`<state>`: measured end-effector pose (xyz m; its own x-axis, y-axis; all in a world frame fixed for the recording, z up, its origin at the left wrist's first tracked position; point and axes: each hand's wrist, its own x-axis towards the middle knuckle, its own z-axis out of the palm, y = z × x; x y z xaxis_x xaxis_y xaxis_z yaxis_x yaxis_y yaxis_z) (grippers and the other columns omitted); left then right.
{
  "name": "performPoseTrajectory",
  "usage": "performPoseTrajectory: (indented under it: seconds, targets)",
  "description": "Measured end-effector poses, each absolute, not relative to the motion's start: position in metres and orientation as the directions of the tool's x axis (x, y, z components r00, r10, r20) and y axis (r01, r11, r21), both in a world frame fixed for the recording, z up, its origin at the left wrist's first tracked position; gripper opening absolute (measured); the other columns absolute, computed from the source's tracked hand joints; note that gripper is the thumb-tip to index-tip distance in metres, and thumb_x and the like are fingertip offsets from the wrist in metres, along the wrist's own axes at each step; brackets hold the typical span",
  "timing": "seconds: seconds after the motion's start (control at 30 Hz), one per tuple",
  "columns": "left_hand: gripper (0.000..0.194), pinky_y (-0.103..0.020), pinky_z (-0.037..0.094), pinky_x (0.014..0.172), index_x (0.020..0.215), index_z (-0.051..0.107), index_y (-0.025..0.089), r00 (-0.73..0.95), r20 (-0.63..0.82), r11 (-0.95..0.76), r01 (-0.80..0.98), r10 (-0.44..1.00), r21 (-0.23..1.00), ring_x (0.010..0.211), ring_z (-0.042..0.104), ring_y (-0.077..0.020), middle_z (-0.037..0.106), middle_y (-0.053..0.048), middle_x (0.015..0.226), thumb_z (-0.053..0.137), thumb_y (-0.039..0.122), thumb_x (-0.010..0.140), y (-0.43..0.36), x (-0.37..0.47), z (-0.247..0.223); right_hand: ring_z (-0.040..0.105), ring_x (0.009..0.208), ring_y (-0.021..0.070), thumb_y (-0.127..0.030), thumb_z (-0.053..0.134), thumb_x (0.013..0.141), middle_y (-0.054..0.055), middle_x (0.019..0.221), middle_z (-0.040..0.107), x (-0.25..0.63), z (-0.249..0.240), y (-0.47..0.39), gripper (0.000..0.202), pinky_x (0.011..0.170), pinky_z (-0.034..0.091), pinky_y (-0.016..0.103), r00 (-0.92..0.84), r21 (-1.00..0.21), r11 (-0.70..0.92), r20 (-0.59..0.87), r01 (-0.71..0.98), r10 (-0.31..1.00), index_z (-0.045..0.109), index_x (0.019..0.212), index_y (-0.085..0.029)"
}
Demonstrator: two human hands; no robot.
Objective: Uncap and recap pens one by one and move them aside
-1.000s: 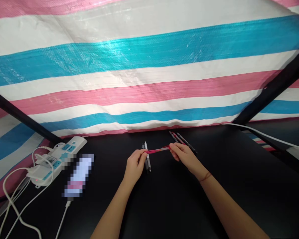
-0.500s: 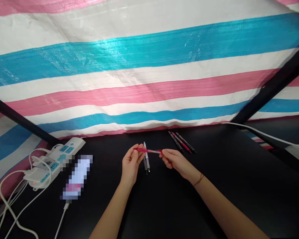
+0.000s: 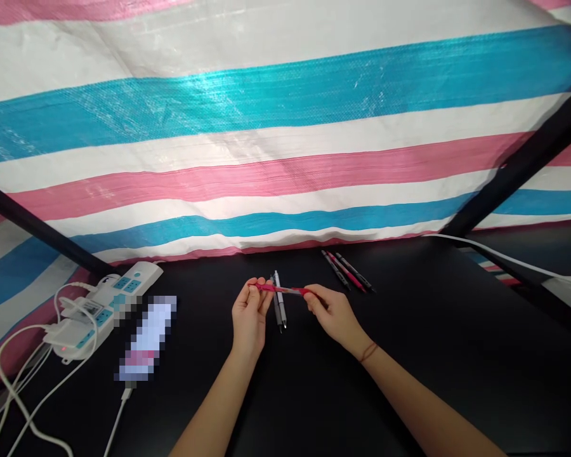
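Observation:
A red pen [image 3: 289, 291] with a clear middle part is held level between my two hands, above the black table. My left hand [image 3: 251, 312] pinches its left end between thumb and fingers. At the right end, the fingers of my right hand [image 3: 329, 311] are closed around the red part. Beneath the pen lie a white pen [image 3: 280, 304] and a grey pen [image 3: 276, 310], side by side on the table; the red pen crosses over them in view. Whether the red pen's parts are joined under my fingers is hidden.
Two dark pens and a red one [image 3: 347, 271] lie together at the back right. To the left are a white power strip [image 3: 137, 279] with tangled cables and a blurred phone [image 3: 147, 339] on a cord. A striped sheet [image 3: 285, 152] hangs behind the black table [image 3: 409, 330].
My right hand has turned slightly, its wrist moving a little left and its fingers rolling over the pen's end. My left hand has barely shifted and keeps its pinch.

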<state>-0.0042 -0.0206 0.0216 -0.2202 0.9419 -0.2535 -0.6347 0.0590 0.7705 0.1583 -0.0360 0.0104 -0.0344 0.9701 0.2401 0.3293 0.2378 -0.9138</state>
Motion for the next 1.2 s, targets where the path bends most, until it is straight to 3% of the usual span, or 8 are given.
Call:
performPoseTrajectory:
  seconds: [0.17,0.37,0.47,0.63,0.83,0.93,1.07,1.2]
  targets:
    - [0.017,-0.039,0.049,0.093,0.083,0.059,0.019,-0.16,-0.189,0.052,-0.613,0.969,0.789,0.096,0.066,-0.0189,0.068,-0.001,0.086,0.069,0.031,0.077,-0.019,-0.009,0.019,0.047,0.054,0.0151,-0.047,0.048,0.084,0.001,0.059,0.052,0.156,0.015,-0.038,0.03,0.053,0.035,0.029,-0.066,-0.938,0.211,0.2,0.275,0.978,0.058,0.074,-0.021]
    - [0.024,-0.04,0.046,0.096,0.095,0.061,0.02,-0.028,-0.122,0.072,-0.666,0.992,0.743,0.11,0.059,-0.0227,0.065,-0.008,0.115,0.069,0.032,0.077,-0.018,-0.013,0.024,0.028,0.039,0.0072,-0.05,0.053,0.079,-0.007,0.043,0.034,0.149,0.019,-0.04,0.036,0.042,0.02,0.024,-0.259,-0.936,-0.266,-0.205,-0.23,0.944,0.05,0.061,-0.019]
    - [0.028,-0.039,0.047,0.095,0.095,0.062,0.019,-0.043,-0.124,0.068,-0.64,0.991,0.765,0.103,0.063,-0.0222,0.068,-0.008,0.106,0.072,0.033,0.073,-0.018,-0.013,0.025,0.024,0.04,0.005,-0.049,0.058,0.076,-0.008,0.046,0.034,0.148,0.02,-0.041,0.035,0.043,0.016,0.023,-0.334,-0.862,-0.397,-0.29,-0.315,0.897,0.053,0.065,-0.017]
    - [0.025,-0.038,0.049,0.093,0.079,0.059,0.018,-0.132,-0.133,0.028,-0.596,0.982,0.802,0.086,0.067,-0.0172,0.067,0.0,0.08,0.074,0.037,0.07,-0.017,-0.012,0.024,0.024,0.042,0.0062,-0.055,0.058,0.075,-0.007,0.048,0.033,0.146,0.017,-0.041,0.038,0.043,0.017,0.023,-0.277,-0.945,-0.248,-0.185,-0.212,0.943,0.055,0.068,-0.017]
    - [0.024,-0.035,0.05,0.091,0.079,0.059,0.019,-0.169,-0.199,0.061,-0.596,0.965,0.801,0.09,0.067,-0.0167,0.067,0.001,0.082,0.074,0.035,0.07,-0.017,-0.011,0.025,0.051,0.06,0.0157,-0.04,0.052,0.083,0.003,0.069,0.06,0.149,0.013,-0.04,0.022,0.058,0.04,0.032,-0.017,-0.943,0.206,0.209,0.262,0.978,0.063,0.082,-0.021]
    - [0.023,-0.036,0.049,0.091,0.082,0.06,0.018,-0.15,-0.208,0.09,-0.559,0.966,0.824,0.095,0.066,-0.0189,0.069,-0.004,0.09,0.071,0.037,0.073,-0.016,-0.012,0.023,0.059,0.074,0.0197,-0.038,0.058,0.08,0.007,0.087,0.066,0.154,0.011,-0.036,0.022,0.066,0.047,0.035,0.016,-0.961,0.198,0.205,0.191,0.979,0.063,0.094,-0.022]
    - [0.031,-0.037,0.052,0.087,0.086,0.064,0.016,-0.112,-0.193,0.118,-0.476,0.975,0.872,0.079,0.067,-0.0152,0.068,-0.002,0.08,0.073,0.04,0.069,-0.015,-0.013,0.021,0.058,0.065,0.0173,-0.048,0.063,0.074,0.004,0.075,0.064,0.162,0.011,-0.031,0.035,0.057,0.048,0.031,0.028,-0.999,0.048,0.047,-0.016,0.998,0.063,0.094,-0.019]
    - [0.035,-0.034,0.055,0.082,0.084,0.068,0.014,-0.076,-0.178,0.138,-0.37,0.981,0.919,0.072,0.065,-0.0134,0.066,-0.001,0.071,0.078,0.039,0.061,-0.017,-0.014,0.02,0.058,0.066,0.0173,-0.054,0.066,0.069,0.005,0.071,0.063,0.167,0.013,-0.026,0.04,0.056,0.048,0.03,0.089,-0.992,0.054,0.044,-0.11,0.995,0.062,0.086,-0.018]
